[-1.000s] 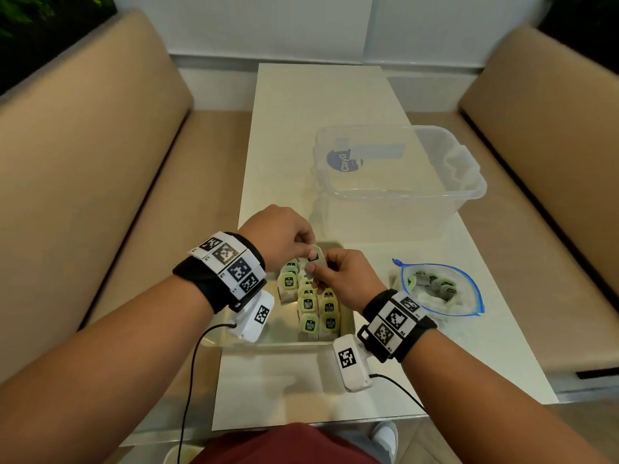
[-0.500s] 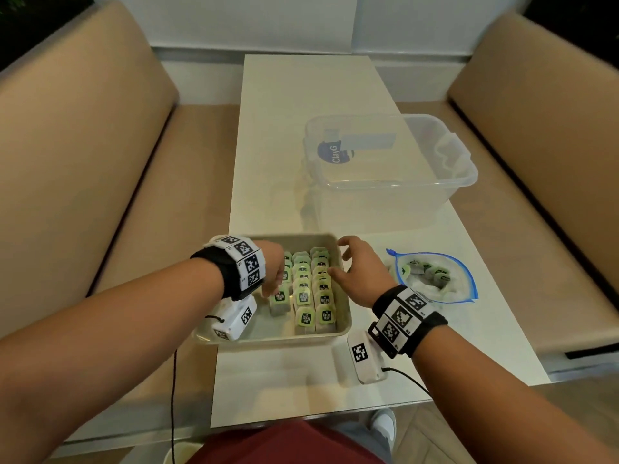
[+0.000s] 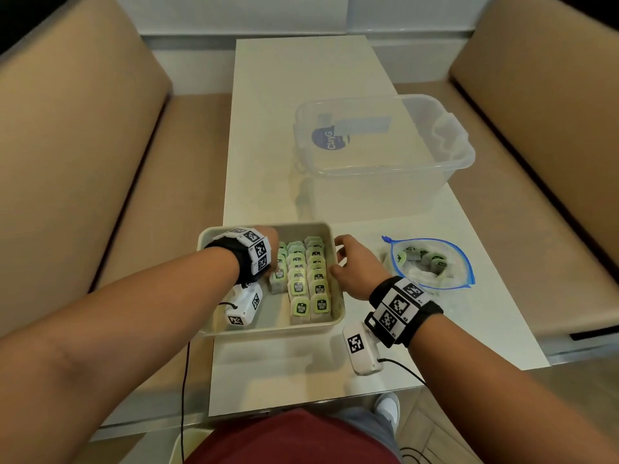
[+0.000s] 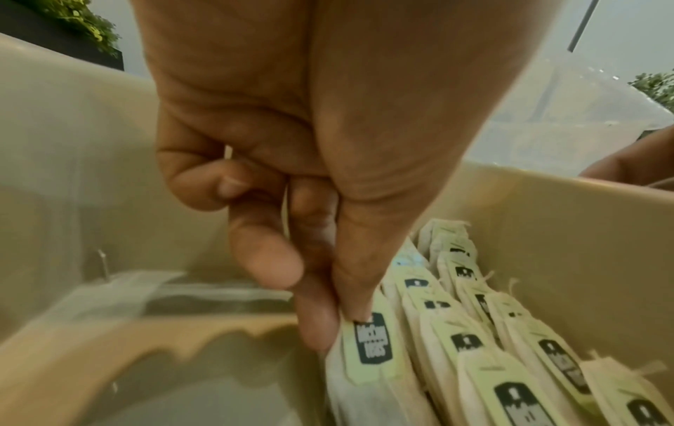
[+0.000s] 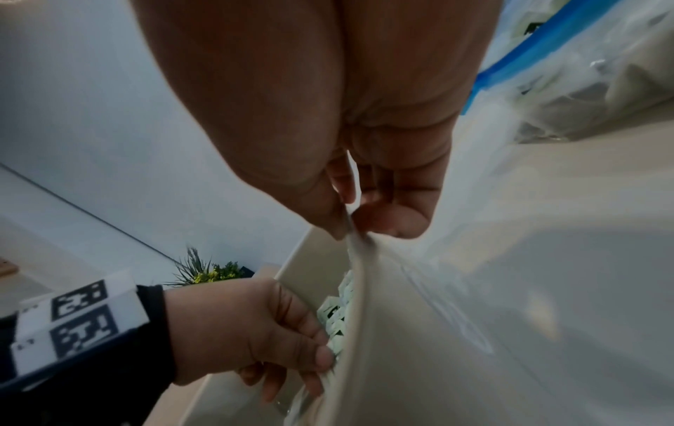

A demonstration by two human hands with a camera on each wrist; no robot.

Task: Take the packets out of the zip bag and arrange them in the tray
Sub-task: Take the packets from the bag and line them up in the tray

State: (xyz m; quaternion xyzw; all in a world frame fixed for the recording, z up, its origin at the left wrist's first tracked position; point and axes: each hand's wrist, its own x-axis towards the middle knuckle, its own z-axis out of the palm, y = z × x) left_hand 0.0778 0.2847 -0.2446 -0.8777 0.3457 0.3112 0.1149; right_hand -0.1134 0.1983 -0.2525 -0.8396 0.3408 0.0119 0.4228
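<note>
Readable text: "ClayG" in white letters on a dark blue round sticker (image 3: 327, 139) on the far wall of the clear plastic bin (image 3: 465, 155); word runs tilted, reading upward. Packets (image 3: 308, 285) in the tray (image 3: 268, 326) carry pale green tags (image 4: 371, 340) with a dark badge, white lettering in two lines; second line reads "teas", first line too blurred to make out. Wristbands (image 3: 398, 304) bear black-and-white square code markers, with tiny characters beside them, not legible.
</note>
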